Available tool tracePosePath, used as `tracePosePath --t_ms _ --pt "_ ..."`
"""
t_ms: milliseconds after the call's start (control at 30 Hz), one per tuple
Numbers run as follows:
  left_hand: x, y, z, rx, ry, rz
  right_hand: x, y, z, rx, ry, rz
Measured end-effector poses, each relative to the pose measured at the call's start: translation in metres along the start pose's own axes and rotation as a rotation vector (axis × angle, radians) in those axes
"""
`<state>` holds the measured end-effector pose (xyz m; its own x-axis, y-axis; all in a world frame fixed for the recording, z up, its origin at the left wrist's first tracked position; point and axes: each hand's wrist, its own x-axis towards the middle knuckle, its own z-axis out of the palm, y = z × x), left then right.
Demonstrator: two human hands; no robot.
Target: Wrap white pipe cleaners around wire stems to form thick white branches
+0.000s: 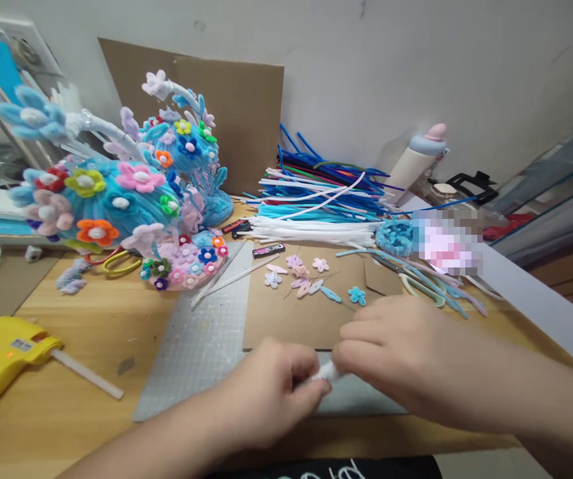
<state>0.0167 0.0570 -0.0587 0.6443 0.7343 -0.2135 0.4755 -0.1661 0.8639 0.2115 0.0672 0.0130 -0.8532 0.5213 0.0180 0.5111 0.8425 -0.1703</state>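
My left hand (283, 386) and my right hand (398, 342) meet low in the middle of the view, fingers closed. Between them they pinch a short fuzzy white pipe cleaner piece (327, 371); most of it is hidden by the fingers, and it is slightly blurred. Just beyond lies a brown cardboard sheet (276, 313) with small fuzzy flowers and leaves on it, among them a blue flower (357, 296) close to my right hand and a pink flower (321, 265). Under the cardboard is a grey cutting mat (181, 359).
At the left lies a yellow glue gun (21, 346) with a glue stick in it. Two blue flower-covered pipe cleaner ornaments (116, 206) stand behind. Bundled pipe cleaners (311, 231) lie at the back, green-handled scissors (423, 289) at the right. A white bottle (418, 163) leans by the wall.
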Motion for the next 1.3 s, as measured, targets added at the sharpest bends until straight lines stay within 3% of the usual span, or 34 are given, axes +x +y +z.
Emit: tracePosePath --t_ms 100,300,433,567,667,800,900,1033,1100,1200,1300 --pt "-0.003 0.001 0.001 -0.006 -0.1 0.06 0.012 0.013 -0.001 0.194 -0.095 0.073" --pt "-0.007 0.005 -0.005 -0.074 -0.071 0.057 0.02 0.036 0.016 0.663 -0.22 0.231" --pt "-0.009 0.005 -0.005 -0.232 -0.053 -0.032 0.009 0.038 0.027 0.835 -0.208 0.269" --pt "-0.007 0.005 0.001 -0.412 0.026 -0.123 0.003 0.025 0.035 0.886 -0.107 0.379" --pt "-0.003 0.006 0.003 -0.498 0.103 -0.149 -0.001 0.013 0.039 0.757 -0.024 0.35" --pt "0.001 0.004 0.001 -0.489 0.157 -0.177 -0.009 -0.001 0.039 0.28 0.109 0.206" --pt "0.002 0.001 -0.002 -0.267 0.177 -0.136 -0.01 -0.011 0.031 0.033 0.143 0.111" --pt "0.0 0.001 -0.003 0.032 0.136 0.005 -0.001 -0.011 0.013 -0.041 0.148 0.026" --pt "-0.002 0.003 -0.004 0.03 0.046 0.059 0.008 -0.002 0.005 0.034 0.113 0.045" --pt "-0.007 0.006 -0.007 -0.076 -0.056 0.104 0.022 0.019 0.002 0.345 -0.021 0.148" --pt "-0.011 0.009 -0.008 -0.281 -0.113 0.035 0.031 0.035 0.012 0.723 -0.136 0.279"
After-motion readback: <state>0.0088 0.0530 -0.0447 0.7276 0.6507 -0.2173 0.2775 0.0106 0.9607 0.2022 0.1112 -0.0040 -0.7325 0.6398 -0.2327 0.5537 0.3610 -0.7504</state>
